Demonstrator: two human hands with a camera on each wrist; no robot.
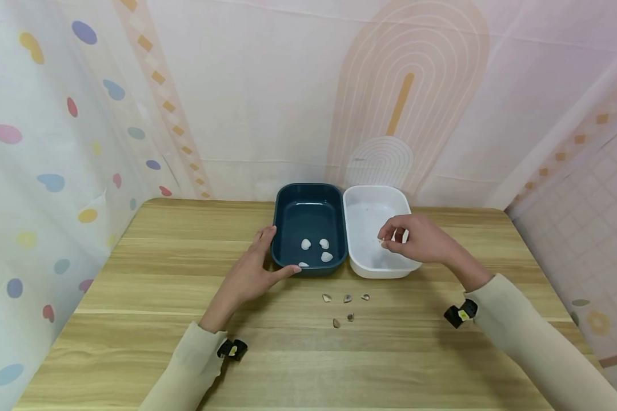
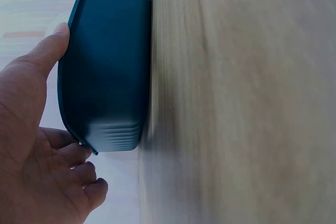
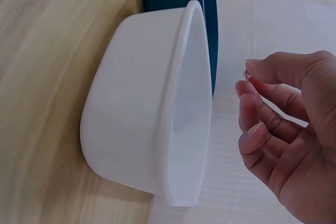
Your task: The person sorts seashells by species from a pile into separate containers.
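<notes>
A small shell [image 1: 381,242] is pinched in the right hand [image 1: 408,240] above the white tub [image 1: 362,197] near the bench's [image 1: 133,319] far edge; the relaxed left hand [image 1: 254,268] touches the blue tub [image 1: 283,197] alongside.

Two tubs, one dark blue [image 1: 308,197] and one white [image 1: 375,197]; four white shells [image 1: 305,244]; five brown shells [image 1: 327,298]

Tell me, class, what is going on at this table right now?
A person's left hand rests against the near left corner of the dark blue tub, which holds four white shells. The right hand hovers over the white tub, pinching a small shell in its fingertips. Five darker shells lie on the wooden table in front of the tubs.
</notes>
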